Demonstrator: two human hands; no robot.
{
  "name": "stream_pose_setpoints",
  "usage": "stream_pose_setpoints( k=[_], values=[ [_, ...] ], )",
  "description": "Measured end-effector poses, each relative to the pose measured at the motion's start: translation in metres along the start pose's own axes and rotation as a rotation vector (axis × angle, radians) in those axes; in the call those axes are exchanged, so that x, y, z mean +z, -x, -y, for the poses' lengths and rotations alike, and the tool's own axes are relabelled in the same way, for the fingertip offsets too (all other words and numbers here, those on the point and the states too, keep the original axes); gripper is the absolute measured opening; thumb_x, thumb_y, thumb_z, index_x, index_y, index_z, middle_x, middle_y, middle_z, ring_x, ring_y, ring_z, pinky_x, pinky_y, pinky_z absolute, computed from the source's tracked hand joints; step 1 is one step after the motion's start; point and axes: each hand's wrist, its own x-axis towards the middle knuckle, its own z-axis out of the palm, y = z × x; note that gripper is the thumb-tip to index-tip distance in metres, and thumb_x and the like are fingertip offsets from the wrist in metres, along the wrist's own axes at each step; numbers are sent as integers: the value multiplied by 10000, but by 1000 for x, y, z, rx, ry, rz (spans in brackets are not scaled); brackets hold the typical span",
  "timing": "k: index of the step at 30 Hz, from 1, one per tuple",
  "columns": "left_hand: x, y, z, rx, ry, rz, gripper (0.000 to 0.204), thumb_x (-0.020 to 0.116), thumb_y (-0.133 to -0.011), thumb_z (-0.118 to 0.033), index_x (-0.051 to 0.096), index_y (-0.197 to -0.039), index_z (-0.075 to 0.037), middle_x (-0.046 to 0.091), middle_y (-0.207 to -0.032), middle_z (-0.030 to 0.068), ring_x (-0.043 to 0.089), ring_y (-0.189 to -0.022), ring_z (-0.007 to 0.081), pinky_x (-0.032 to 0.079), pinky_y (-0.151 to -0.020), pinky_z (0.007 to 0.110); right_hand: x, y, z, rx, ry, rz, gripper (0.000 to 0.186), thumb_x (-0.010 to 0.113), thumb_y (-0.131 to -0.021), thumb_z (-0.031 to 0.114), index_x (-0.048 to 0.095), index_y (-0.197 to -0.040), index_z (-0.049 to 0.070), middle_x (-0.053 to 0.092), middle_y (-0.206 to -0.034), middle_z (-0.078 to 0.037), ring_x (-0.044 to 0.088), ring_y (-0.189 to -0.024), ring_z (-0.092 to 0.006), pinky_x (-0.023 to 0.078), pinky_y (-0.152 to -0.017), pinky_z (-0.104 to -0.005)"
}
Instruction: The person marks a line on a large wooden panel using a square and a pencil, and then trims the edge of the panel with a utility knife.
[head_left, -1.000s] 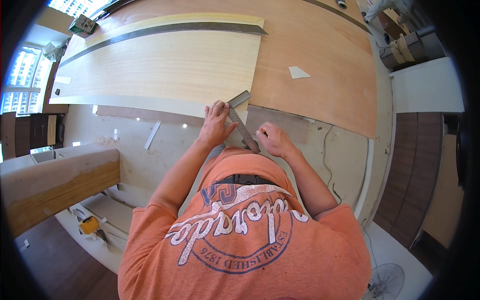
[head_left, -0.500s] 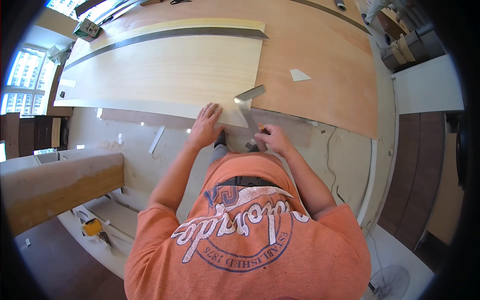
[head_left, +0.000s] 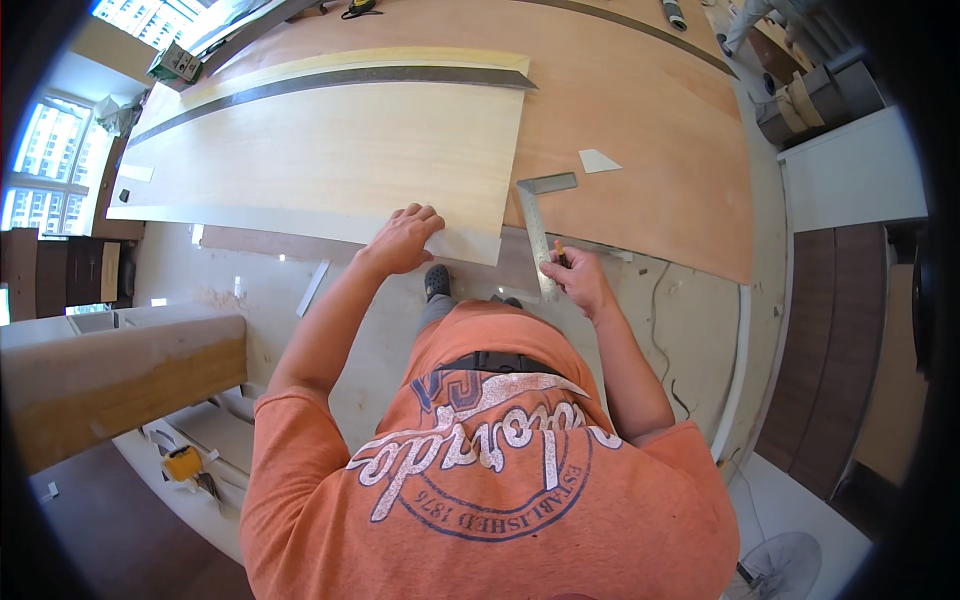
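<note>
My right hand [head_left: 582, 282] is closed on the lower end of the metal blade of a try square [head_left: 535, 222]. A short pencil-like stick [head_left: 561, 254] pokes up from the same fingers. The square's stock points right, above a reddish plywood sheet [head_left: 640, 215], just beyond the right end of a pale board [head_left: 320, 150]. My left hand [head_left: 404, 240] rests on that board's near edge close to its right corner, fingers spread and slightly bent. Along the board's far side lies a dark strip [head_left: 350, 76].
A white offcut [head_left: 599, 161] lies on the plywood. At the far edge are a tape measure [head_left: 359, 9] and a green box [head_left: 175, 64]. A wooden panel [head_left: 125, 375] stands at left, and a cable [head_left: 657, 310] trails over the floor at right. Another person's legs [head_left: 745, 25] show far right.
The square has moved right, off the pale board's corner, and turned so its stock lies flatter. My left hand has shifted slightly, its fingers more bent.
</note>
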Motion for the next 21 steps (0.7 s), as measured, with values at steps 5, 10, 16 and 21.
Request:
stream_pose_setpoints(
  k=[5, 10, 16, 21],
  values=[
    [-18, -8, 15, -55, 44, 38, 549, 839, -711, -89, 595, -1203, -79, 577, -1236, 78, 499, -1247, 310, 422, -1066, 449, 9, -4, -6, -70, 51, 2, 158, 770, -878, 139, 677, -901, 13, 594, -763, 43, 479, -673, -50, 398, -589, -255],
    [-21, -6, 35, -178, 45, 14, 539, 839, -711, -80, 591, -1189, -73, 565, -1260, 85, 495, -1263, 323, 417, -1077, 449, 41, -16, 26, -106, 285, 30, 211, 770, -866, 181, 677, -902, -5, 590, -714, 22, 482, -640, -65, 412, -580, -277],
    [-8, 13, 33, -201, -76, -219, 632, 820, -752, -134, 565, -1327, -79, 561, -1315, 130, 520, -1257, 323, 434, -1058, 444, 92, -56, 31, -181, 430, 116, 283, 777, -844, 253, 699, -909, -11, 615, -671, -65, 538, -613, -133, 446, -589, -338],
    [36, 12, 11, -405, 416, -410, 555, 741, -887, -191, 529, -1360, 7, 678, -1085, 172, 678, -960, 270, 566, -813, 373, 121, -78, 25, -181, 447, 167, 300, 791, -831, 293, 711, -904, 13, 632, -678, -99, 558, -611, -163, 462, -598, -366]
  ],
)
